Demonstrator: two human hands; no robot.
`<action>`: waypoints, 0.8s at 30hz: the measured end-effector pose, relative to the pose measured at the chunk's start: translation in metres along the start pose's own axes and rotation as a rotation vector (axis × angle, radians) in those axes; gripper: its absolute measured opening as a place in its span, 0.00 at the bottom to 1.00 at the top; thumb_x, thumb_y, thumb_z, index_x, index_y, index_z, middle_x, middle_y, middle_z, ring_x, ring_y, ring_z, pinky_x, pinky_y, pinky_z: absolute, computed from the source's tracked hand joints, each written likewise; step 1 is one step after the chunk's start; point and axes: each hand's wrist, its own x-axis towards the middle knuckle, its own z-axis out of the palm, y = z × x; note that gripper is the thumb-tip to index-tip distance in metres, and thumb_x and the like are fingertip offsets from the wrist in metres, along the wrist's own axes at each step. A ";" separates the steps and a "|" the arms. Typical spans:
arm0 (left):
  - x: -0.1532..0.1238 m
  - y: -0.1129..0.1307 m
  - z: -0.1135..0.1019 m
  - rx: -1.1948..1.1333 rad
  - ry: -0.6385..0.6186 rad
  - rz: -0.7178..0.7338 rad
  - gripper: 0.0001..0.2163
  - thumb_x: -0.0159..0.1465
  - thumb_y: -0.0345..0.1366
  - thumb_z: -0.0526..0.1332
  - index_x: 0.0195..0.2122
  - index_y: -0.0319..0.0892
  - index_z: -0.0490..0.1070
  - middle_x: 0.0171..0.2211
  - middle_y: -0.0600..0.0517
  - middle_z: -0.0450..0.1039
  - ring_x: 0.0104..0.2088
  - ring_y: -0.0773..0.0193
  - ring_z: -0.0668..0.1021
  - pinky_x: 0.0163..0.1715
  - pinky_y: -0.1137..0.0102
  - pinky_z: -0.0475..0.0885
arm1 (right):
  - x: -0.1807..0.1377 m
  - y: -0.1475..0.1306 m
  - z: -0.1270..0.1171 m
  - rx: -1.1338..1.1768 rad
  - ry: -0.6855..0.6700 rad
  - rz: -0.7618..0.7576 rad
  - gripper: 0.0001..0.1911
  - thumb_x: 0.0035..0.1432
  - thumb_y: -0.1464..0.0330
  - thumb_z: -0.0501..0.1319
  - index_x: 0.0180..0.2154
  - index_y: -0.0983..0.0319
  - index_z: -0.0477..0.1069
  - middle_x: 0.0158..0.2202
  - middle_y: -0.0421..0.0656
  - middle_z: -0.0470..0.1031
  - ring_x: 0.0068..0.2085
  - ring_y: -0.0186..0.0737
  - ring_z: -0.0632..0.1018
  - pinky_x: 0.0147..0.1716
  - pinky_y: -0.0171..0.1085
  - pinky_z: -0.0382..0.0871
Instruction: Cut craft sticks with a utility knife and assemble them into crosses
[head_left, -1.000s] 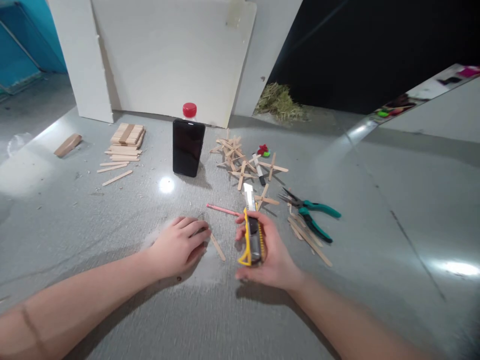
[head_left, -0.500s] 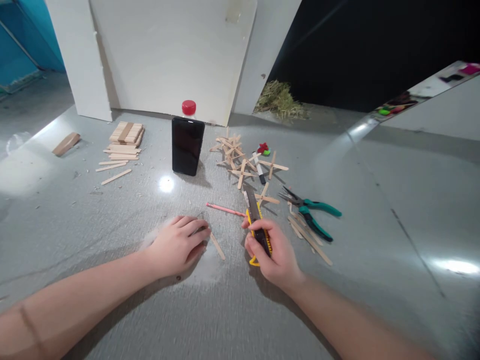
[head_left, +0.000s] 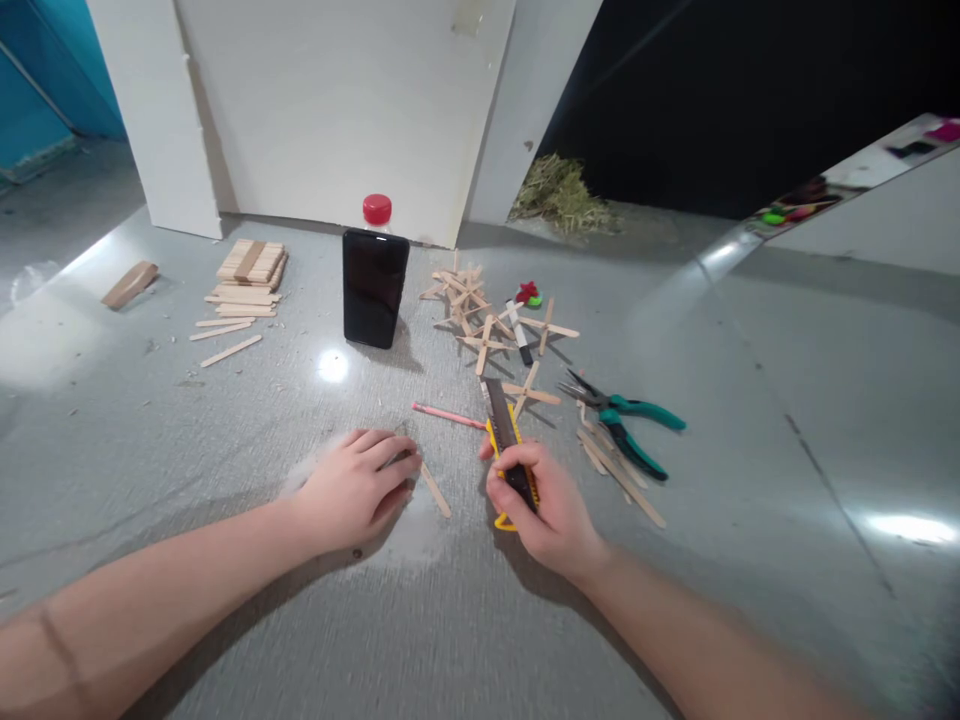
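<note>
My right hand (head_left: pixel 544 510) is closed around a yellow utility knife (head_left: pixel 504 440), whose blade sticks out forward over the grey floor. My left hand (head_left: pixel 360 490) lies palm down with its fingers pressed on the near end of a wooden craft stick (head_left: pixel 435 490). The stick runs out diagonally between both hands. A pink pencil (head_left: pixel 448 414) lies just beyond the stick, left of the knife blade.
Teal-handled pliers (head_left: pixel 626 425) and loose sticks lie to the right. Glued stick crosses (head_left: pixel 480 320) and a marker (head_left: pixel 517 335) sit farther back. A black phone (head_left: pixel 375 288) stands upright before a red-capped bottle (head_left: pixel 377 210). A stack of sticks (head_left: pixel 247 270) is at back left, white boards behind.
My right hand turned the knife over from a palm-up hold into a downward grip and closed round it. My left hand stayed on the stick.
</note>
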 end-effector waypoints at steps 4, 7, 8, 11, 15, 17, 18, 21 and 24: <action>0.001 0.000 0.000 0.002 0.001 0.000 0.13 0.72 0.37 0.55 0.55 0.41 0.71 0.56 0.45 0.73 0.54 0.51 0.75 0.52 0.54 0.72 | 0.002 0.001 0.000 -0.013 -0.012 -0.024 0.07 0.67 0.72 0.57 0.45 0.54 0.66 0.42 0.43 0.77 0.41 0.42 0.78 0.39 0.41 0.70; 0.000 0.000 -0.001 0.006 0.003 0.002 0.13 0.72 0.37 0.55 0.55 0.41 0.71 0.56 0.45 0.74 0.54 0.51 0.75 0.52 0.54 0.72 | 0.004 0.000 0.000 -0.020 -0.024 -0.036 0.07 0.67 0.72 0.56 0.43 0.54 0.66 0.41 0.41 0.76 0.40 0.40 0.77 0.39 0.40 0.69; 0.000 0.001 -0.001 0.007 0.003 0.002 0.13 0.72 0.36 0.55 0.55 0.41 0.71 0.56 0.45 0.74 0.54 0.51 0.75 0.52 0.54 0.72 | 0.004 0.000 0.000 -0.023 -0.027 -0.036 0.07 0.67 0.72 0.56 0.43 0.54 0.66 0.40 0.40 0.76 0.39 0.40 0.77 0.39 0.40 0.68; 0.001 0.001 -0.002 0.010 0.005 0.004 0.13 0.72 0.36 0.55 0.55 0.41 0.72 0.56 0.45 0.74 0.53 0.51 0.75 0.51 0.54 0.72 | 0.003 0.001 -0.001 -0.027 -0.039 -0.013 0.06 0.67 0.71 0.56 0.44 0.54 0.67 0.34 0.38 0.73 0.32 0.38 0.74 0.35 0.39 0.67; 0.000 0.001 -0.001 0.010 0.009 0.002 0.13 0.72 0.37 0.54 0.54 0.42 0.72 0.56 0.45 0.74 0.53 0.51 0.75 0.51 0.55 0.72 | -0.001 0.002 -0.002 -0.010 -0.059 0.029 0.06 0.69 0.68 0.55 0.47 0.55 0.67 0.31 0.38 0.71 0.28 0.37 0.73 0.31 0.38 0.67; 0.000 0.001 -0.001 0.009 0.012 0.003 0.13 0.72 0.37 0.54 0.54 0.42 0.72 0.55 0.45 0.74 0.53 0.52 0.75 0.51 0.55 0.72 | -0.002 0.002 -0.002 0.000 -0.063 0.037 0.06 0.70 0.67 0.55 0.46 0.55 0.68 0.30 0.38 0.72 0.28 0.37 0.73 0.30 0.37 0.67; 0.000 0.001 -0.001 0.008 0.013 0.004 0.13 0.72 0.37 0.54 0.54 0.42 0.72 0.55 0.44 0.74 0.53 0.52 0.75 0.51 0.55 0.72 | -0.002 0.002 -0.003 0.004 -0.066 0.039 0.06 0.71 0.67 0.54 0.46 0.55 0.68 0.30 0.38 0.72 0.28 0.37 0.73 0.30 0.37 0.67; 0.001 0.001 -0.001 0.005 0.013 0.006 0.13 0.72 0.37 0.54 0.54 0.42 0.72 0.55 0.44 0.74 0.53 0.52 0.75 0.51 0.55 0.72 | 0.000 0.000 -0.003 0.010 -0.072 0.038 0.06 0.71 0.67 0.55 0.45 0.56 0.70 0.30 0.38 0.73 0.28 0.36 0.73 0.28 0.36 0.67; 0.000 0.001 -0.001 0.003 0.009 0.005 0.13 0.72 0.37 0.55 0.54 0.42 0.72 0.56 0.45 0.74 0.54 0.52 0.75 0.51 0.55 0.72 | 0.002 -0.002 -0.004 0.011 -0.067 0.027 0.06 0.69 0.68 0.57 0.44 0.55 0.71 0.31 0.38 0.74 0.28 0.36 0.74 0.28 0.35 0.66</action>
